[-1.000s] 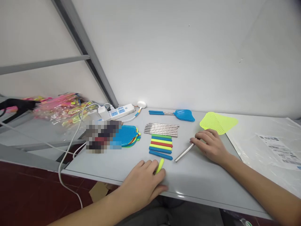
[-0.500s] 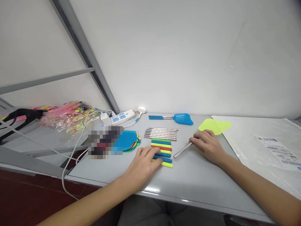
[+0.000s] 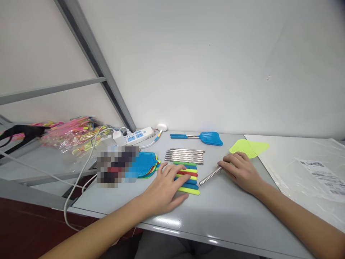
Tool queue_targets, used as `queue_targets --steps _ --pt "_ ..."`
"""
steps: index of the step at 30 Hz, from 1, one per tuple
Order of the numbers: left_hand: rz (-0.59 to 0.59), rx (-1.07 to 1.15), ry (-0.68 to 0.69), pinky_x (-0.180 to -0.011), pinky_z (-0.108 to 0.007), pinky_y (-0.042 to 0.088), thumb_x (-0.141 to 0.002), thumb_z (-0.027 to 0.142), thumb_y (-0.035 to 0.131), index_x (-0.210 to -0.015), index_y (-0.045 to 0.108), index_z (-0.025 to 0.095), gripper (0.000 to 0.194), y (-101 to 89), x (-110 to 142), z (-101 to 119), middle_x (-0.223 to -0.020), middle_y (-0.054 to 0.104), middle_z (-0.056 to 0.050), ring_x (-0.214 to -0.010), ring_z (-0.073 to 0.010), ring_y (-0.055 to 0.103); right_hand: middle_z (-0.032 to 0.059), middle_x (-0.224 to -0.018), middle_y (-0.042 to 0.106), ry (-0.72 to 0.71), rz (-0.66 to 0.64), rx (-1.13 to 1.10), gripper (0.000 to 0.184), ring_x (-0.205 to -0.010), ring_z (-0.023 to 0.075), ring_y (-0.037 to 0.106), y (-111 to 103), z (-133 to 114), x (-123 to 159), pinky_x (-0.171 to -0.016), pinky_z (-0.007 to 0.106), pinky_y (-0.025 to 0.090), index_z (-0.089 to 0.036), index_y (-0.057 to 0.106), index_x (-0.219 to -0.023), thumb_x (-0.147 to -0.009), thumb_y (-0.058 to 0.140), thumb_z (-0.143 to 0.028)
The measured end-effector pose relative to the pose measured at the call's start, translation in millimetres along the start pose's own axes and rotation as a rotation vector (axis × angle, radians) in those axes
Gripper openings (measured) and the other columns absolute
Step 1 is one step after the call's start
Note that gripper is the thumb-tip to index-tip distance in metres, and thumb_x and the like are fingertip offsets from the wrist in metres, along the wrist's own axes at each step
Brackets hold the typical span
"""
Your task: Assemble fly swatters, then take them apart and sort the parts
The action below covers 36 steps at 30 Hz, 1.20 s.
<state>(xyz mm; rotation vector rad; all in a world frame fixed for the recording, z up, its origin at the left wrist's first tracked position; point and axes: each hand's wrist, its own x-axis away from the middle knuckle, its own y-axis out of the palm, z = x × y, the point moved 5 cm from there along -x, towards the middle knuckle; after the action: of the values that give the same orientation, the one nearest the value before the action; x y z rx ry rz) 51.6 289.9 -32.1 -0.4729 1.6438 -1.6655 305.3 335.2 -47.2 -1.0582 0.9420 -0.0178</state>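
Note:
My left hand (image 3: 165,189) lies over a row of coloured handle sleeves (image 3: 188,182) in green, blue, yellow and red. Its fingers are spread across them and the thumb stands apart. My right hand (image 3: 241,171) is closed around the metal rod (image 3: 210,176) of a fly swatter, whose bare end points toward the sleeves. Past the fingers lies a yellow-green swatter head (image 3: 248,147); its join with the rod is hidden under my hand. Behind the sleeves is a row of several metal rods (image 3: 184,156).
Blue assembled fly swatters (image 3: 210,138) lie at the back. Stacked swatter heads (image 3: 145,162) sit on the left beside a blurred patch. A power strip (image 3: 140,135) with cables, bagged colourful goods (image 3: 72,135), a metal frame (image 3: 94,57) and a white plastic bag (image 3: 291,154) flank the table.
My left hand has opened, its fingers spreading over the sleeves and its thumb moving away from them. The right hand keeps its hold on the rod. The view has shifted slightly.

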Motion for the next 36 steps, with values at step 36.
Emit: queue_targets --steps 36 --pt "0.099 0.081 -0.157 -0.114 -0.063 0.013 -0.084 0.057 0.06 -0.143 0.036 0.027 0.071 5.3 2.9 10.4 -0.153 0.029 -0.015 -0.142 -0.0338 0.025 0.0052 -0.086 0.072 -0.118 -0.163 0.029 0.048 -0.071 0.0184 0.064 -55.8 -46.5 -27.9 -0.066 0.032 0.047 -0.018 0.042 -0.14 -0.093 0.051 -0.012"
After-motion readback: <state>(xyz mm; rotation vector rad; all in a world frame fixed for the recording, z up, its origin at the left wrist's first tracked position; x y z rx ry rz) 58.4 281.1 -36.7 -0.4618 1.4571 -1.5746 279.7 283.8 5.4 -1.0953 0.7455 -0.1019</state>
